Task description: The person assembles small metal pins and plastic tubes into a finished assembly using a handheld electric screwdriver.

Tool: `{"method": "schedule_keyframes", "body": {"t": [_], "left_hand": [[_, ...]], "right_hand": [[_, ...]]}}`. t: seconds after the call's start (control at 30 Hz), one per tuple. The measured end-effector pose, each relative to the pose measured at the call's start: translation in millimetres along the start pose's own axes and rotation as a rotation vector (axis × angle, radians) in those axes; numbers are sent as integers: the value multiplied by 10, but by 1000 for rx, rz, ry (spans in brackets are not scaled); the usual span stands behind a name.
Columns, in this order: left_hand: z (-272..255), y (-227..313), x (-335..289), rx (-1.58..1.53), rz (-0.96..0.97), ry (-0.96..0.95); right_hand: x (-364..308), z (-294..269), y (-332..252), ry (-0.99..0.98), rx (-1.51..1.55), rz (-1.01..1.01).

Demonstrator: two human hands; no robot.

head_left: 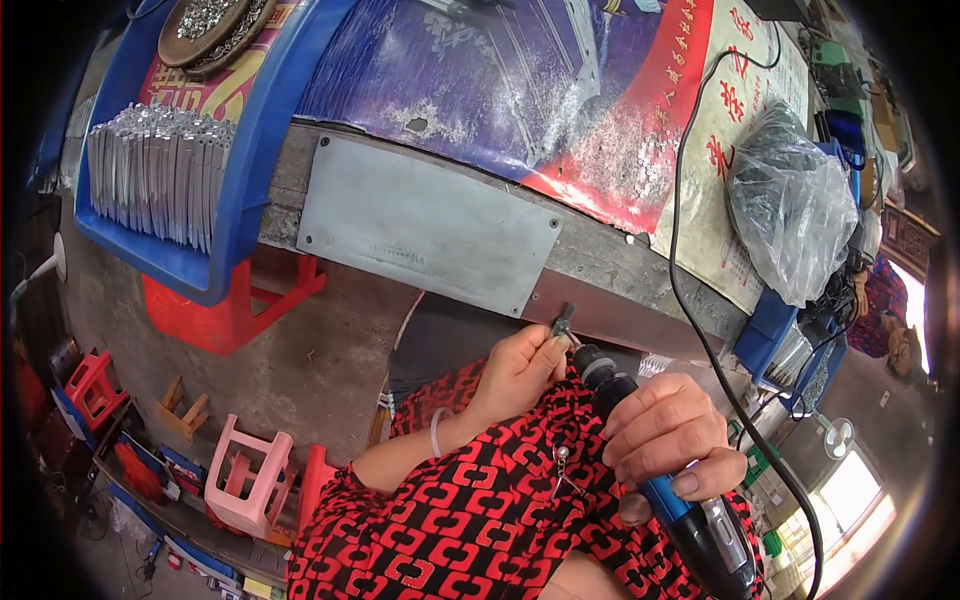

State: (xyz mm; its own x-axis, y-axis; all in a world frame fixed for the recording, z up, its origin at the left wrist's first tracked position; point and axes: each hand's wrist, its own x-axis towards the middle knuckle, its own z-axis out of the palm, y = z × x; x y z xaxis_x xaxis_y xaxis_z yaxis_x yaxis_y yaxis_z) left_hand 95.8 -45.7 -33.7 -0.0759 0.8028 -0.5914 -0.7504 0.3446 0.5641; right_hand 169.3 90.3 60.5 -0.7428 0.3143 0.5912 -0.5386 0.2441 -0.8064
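Note:
My right hand [668,435] is wrapped around a black and blue electric screwdriver [665,500] with a silver lever on its side. Its dark nose slants up and left toward my left hand [522,370]. There, thumb and fingers pinch a small dark metal piece [563,322] just below the bench edge. The tool's tip comes right up to those fingertips; whether it touches the piece I cannot tell. Both hands are above my lap, which is covered by red and black patterned cloth [450,510].
A bench [600,245] with a grey metal plate [425,225] runs across ahead. At left, a blue tray [235,235] holds upright metal strips [160,175] and a bowl of small parts [205,30]. A black cord [690,290] hangs at right near a plastic bag [790,200]. Stools [250,475] stand lower left.

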Motion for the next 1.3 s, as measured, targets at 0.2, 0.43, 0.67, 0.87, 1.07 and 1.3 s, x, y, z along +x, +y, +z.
{"method": "schedule_keyframes", "body": {"t": [0.2,0.43,0.67,0.87,1.07,1.3], "left_hand": [[-12,-16,-5,35,10,27],[-16,-42,2,25,-3,14],[-25,-60,14,17,36,-7],[-30,-46,5,26,-2,8],[-12,-63,14,28,18,15],[-7,-67,19,102,90,26]], "right_hand": [[0,-11,33,-18,35,5],[-17,42,22,85,151,-4],[-11,41,32,81,133,-1],[-24,38,46,103,132,-5],[16,9,25,34,144,26],[76,52,-6,9,72,68]]}}
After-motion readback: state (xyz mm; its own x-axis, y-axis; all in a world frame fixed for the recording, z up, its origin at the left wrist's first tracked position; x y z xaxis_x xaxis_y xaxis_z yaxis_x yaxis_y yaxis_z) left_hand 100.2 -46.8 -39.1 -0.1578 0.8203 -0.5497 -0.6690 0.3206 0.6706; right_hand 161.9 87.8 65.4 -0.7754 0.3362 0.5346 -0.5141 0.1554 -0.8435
